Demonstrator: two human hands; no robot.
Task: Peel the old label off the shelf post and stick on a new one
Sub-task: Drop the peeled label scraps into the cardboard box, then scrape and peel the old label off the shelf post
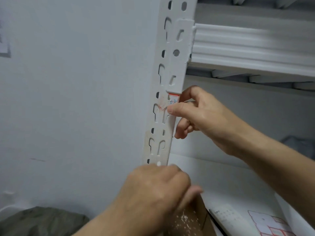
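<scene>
At frame centre the right hand [196, 116] is pinching the old label [173, 99], red edge up, on the upright, slightly right-leaning shelf post [167, 106], while the blurred left hand [158, 189] is curling below, its hold impossible to tell

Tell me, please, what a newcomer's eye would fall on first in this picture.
The white slotted shelf post runs up the centre, with a small red-edged label on its right edge at mid-height. The right hand pinches that label, with reddish residue beside it. The left hand, blurred, sits curled at the post's lower end.
</scene>
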